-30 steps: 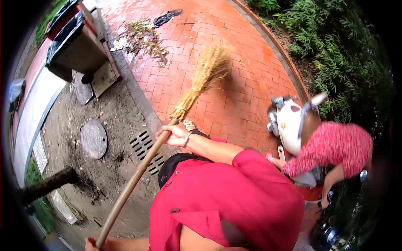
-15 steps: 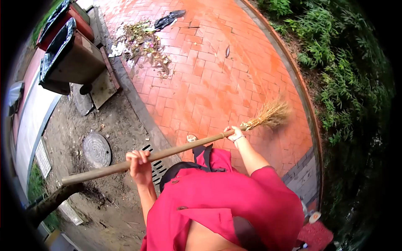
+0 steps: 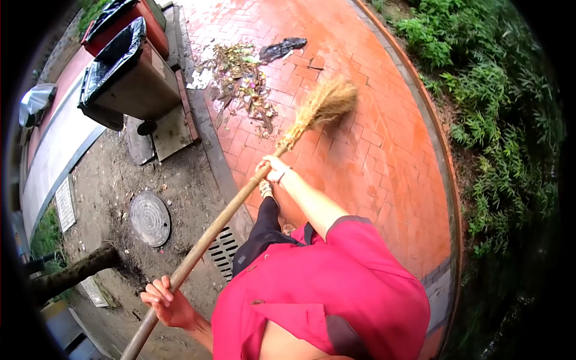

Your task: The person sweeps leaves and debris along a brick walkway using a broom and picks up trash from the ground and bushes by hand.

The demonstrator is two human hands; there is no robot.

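I hold a long wooden-handled straw broom (image 3: 222,219) with both hands. My right hand (image 3: 273,170) grips the handle high up, just below the bristles. My left hand (image 3: 165,300) grips it near the lower end. The straw bristles (image 3: 321,107) point up over the red brick path (image 3: 372,150), to the right of a pile of dead leaves and litter (image 3: 240,78). A black plastic scrap (image 3: 282,48) lies just beyond the pile. I wear a red top.
Two bins lined with black bags (image 3: 129,66) stand at the upper left beside the kerb. A round manhole cover (image 3: 150,219) and a drain grate (image 3: 225,249) lie in the dirt strip. Green shrubs (image 3: 498,120) border the path on the right. A tree trunk (image 3: 72,273) leans at the lower left.
The broom has swung from low on the right up toward the leaf pile, the handle turning from nearly level to steeply slanted. My left hand dropped lower. The view shifted.
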